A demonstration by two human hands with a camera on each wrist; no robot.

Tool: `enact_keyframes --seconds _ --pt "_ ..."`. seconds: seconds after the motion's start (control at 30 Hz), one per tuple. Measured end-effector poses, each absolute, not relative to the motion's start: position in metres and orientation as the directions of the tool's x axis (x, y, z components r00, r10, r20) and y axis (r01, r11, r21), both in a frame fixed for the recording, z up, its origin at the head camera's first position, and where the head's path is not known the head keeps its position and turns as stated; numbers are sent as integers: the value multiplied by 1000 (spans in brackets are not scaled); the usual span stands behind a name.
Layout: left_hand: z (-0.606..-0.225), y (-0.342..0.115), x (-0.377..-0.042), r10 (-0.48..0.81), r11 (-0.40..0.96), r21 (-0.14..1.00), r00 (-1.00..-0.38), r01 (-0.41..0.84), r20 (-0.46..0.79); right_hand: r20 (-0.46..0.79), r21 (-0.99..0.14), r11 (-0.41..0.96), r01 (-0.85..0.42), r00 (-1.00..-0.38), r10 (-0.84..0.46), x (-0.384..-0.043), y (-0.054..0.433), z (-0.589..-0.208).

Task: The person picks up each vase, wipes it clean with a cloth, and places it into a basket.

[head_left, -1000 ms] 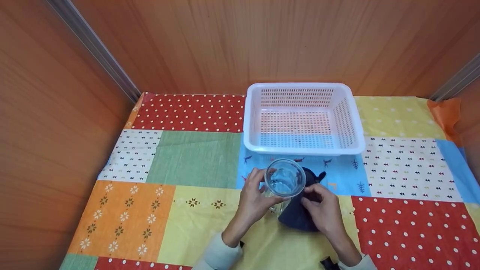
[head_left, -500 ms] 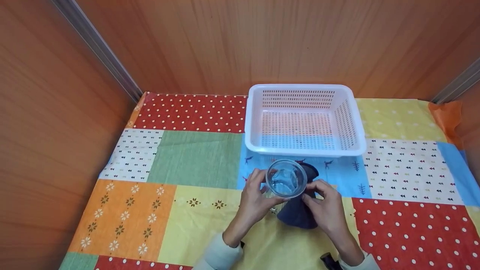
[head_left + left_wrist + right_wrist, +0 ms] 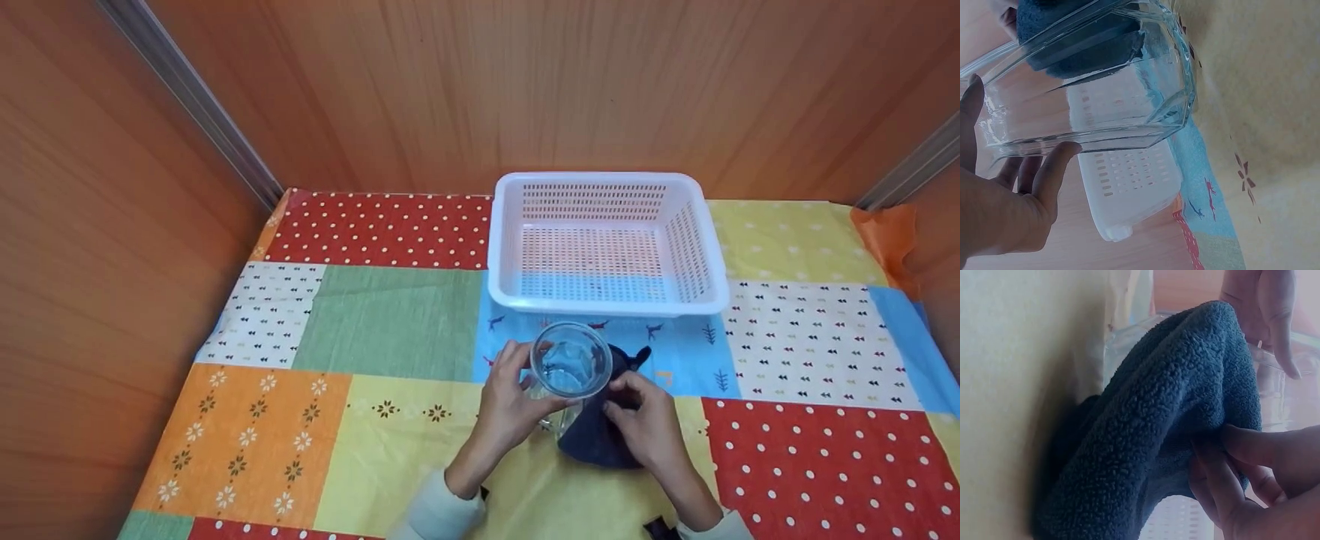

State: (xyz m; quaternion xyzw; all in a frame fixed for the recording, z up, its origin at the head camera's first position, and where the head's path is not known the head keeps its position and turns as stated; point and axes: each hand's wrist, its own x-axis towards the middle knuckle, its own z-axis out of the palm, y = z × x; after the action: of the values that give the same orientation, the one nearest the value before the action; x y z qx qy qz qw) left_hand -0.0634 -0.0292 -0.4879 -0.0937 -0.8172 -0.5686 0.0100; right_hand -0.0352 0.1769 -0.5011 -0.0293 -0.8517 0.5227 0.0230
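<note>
In the head view my left hand (image 3: 510, 409) grips a clear glass jar (image 3: 571, 361) near its round rim, thumb on the near side. Its thick, faceted walls show in the left wrist view, where the glass jar (image 3: 1123, 107) has its base just over the tablecloth. My right hand (image 3: 646, 416) pinches a dark blue terry cloth (image 3: 600, 439) between thumb and fingers. That cloth (image 3: 1145, 416) hangs in folds against the jar's right side. Part of it is hidden behind the jar in the head view.
A white perforated plastic basket (image 3: 607, 306) stands just beyond the hands, against the wooden back wall (image 3: 465, 90). A patchwork tablecloth (image 3: 397, 322) covers the table. Another wood panel (image 3: 97, 262) rises at the left.
The cloth's far end swung up beside the jar half a second ago and now lies lower again, its lower edge slightly nearer. My right hand shifted with it; the left hand and jar stay nearly still.
</note>
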Motion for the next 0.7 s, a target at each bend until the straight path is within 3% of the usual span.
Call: enact_keyframes --seconds 0.37,0.7 --pt "-488 -29 -64 142 347 922 -981 171 129 89 -945 325 -48 -990 114 -33 170 -475" --pt "-488 -28 -63 137 354 920 -982 169 128 136 -919 382 -92 -987 90 -33 171 -479"
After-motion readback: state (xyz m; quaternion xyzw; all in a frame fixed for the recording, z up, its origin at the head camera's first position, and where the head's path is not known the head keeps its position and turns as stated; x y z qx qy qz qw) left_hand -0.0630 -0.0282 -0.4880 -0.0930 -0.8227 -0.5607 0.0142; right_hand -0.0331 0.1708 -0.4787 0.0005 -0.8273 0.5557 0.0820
